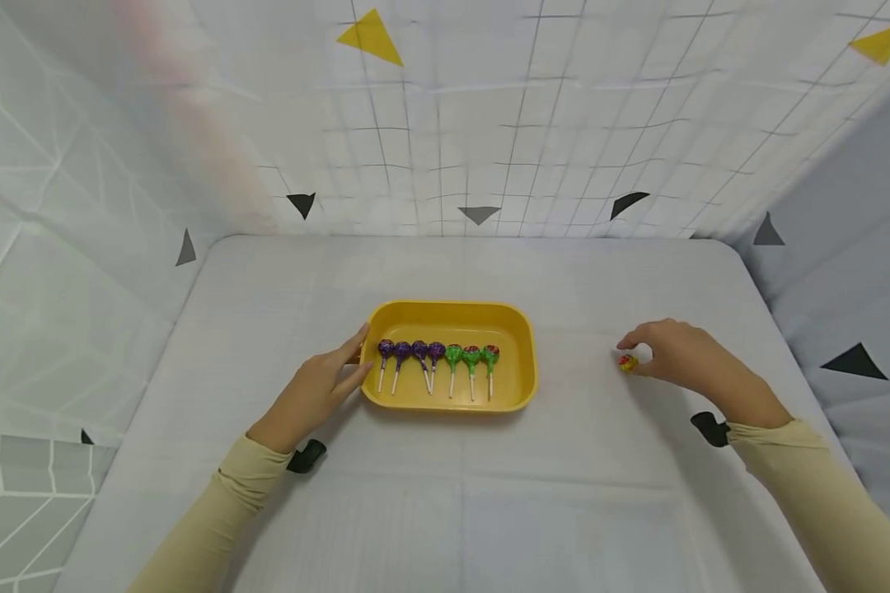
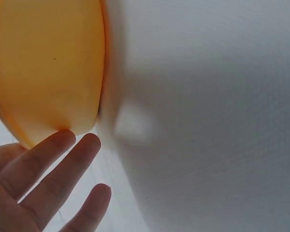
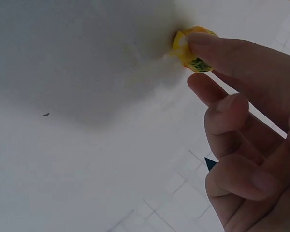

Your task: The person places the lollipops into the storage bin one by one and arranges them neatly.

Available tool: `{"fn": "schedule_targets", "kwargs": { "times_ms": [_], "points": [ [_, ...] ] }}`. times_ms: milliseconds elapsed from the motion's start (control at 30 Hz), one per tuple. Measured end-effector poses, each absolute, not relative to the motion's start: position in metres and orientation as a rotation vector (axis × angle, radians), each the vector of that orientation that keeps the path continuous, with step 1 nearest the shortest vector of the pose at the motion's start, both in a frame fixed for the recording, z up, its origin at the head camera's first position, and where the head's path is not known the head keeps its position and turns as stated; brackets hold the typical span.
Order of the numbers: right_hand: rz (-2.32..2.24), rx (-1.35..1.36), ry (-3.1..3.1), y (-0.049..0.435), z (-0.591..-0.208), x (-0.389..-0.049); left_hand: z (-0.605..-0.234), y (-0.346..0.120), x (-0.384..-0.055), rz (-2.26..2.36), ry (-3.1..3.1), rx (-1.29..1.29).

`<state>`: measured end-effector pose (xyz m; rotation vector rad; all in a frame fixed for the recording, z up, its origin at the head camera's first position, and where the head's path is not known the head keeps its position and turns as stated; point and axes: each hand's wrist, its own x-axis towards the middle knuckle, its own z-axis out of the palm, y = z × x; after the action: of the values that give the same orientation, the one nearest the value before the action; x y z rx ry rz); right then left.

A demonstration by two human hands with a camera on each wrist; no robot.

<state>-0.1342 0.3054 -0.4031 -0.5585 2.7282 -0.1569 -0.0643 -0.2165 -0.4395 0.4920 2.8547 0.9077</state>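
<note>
A yellow tray (image 1: 515, 354) lies on the white-covered table with a row of lollipops in it: purple-wrapped ones (image 1: 419, 349) at left, green-wrapped ones (image 1: 471, 356) at right, sticks towards me. My left hand (image 1: 313, 394) holds the tray's left end, thumb at the rim and fingers along the outer wall. In the left wrist view, some fingertips (image 2: 64, 137) touch the tray's wall (image 2: 50, 72). Off to the right, my right hand (image 1: 686, 358) pinches a yellow-and-red wrapped lollipop (image 1: 627, 362) low over the table. Its thumb covers part of the wrapper (image 3: 195, 58); the stick is mostly hidden.
Pale cloth walls stand behind the table (image 1: 549, 486) and on both sides, with a line grid and black, grey and yellow triangles. Dark wrist cameras (image 1: 307, 456) sit under both forearms. The table's back edge runs behind the tray.
</note>
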Motion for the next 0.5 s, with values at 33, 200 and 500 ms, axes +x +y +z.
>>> {"fn": "schedule_targets", "kwargs": {
  "times_ms": [33, 200, 500],
  "points": [
    [-0.164, -0.560, 2.726, 0.306, -0.404, -0.134, -0.439, -0.216, -0.064, 0.908, 2.853, 0.493],
    [-0.192, -0.572, 2.724, 0.310, -0.411, -0.134, -0.438, -0.215, -0.065, 0.901, 2.857, 0.495],
    [-0.219, -0.555, 2.735, 0.312, -0.415, -0.136, -0.438, -0.215, -0.065, 0.892, 2.860, 0.485]
  ]
}}
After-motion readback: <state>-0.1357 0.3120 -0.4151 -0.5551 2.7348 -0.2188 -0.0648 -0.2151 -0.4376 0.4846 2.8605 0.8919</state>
